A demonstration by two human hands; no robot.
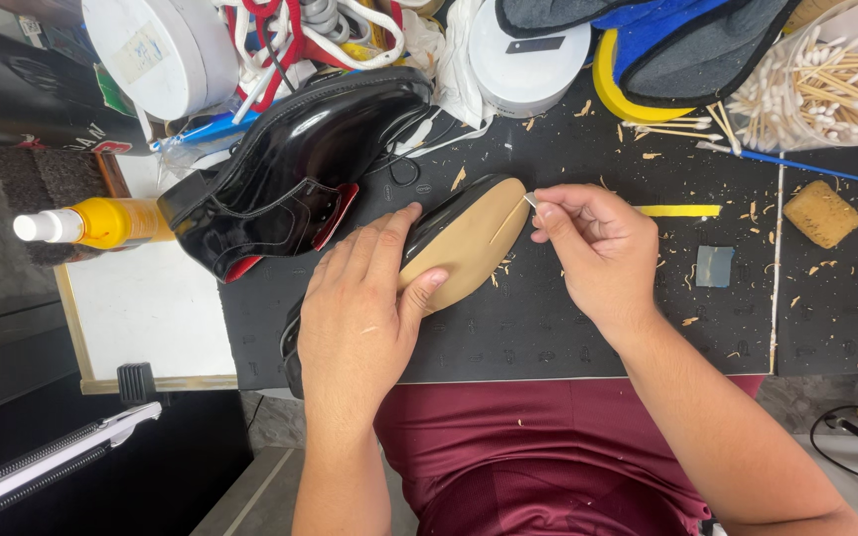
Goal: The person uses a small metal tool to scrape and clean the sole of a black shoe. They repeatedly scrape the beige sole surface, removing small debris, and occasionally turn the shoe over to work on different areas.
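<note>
A black shoe lies sole up on the dark mat, its tan sole facing me. My left hand lies over the shoe and presses it down, thumb on the sole's near edge. My right hand pinches a small metal blade against the toe edge of the sole. A cut line runs along the sole near the toe. A second glossy black shoe with red lining lies on its side just left of the first.
Shavings litter the mat. A yellow spray bottle lies at left, a tub of cotton swabs at the back right, a sponge piece and a small grey square to the right. White round containers, laces and cloths crowd the back.
</note>
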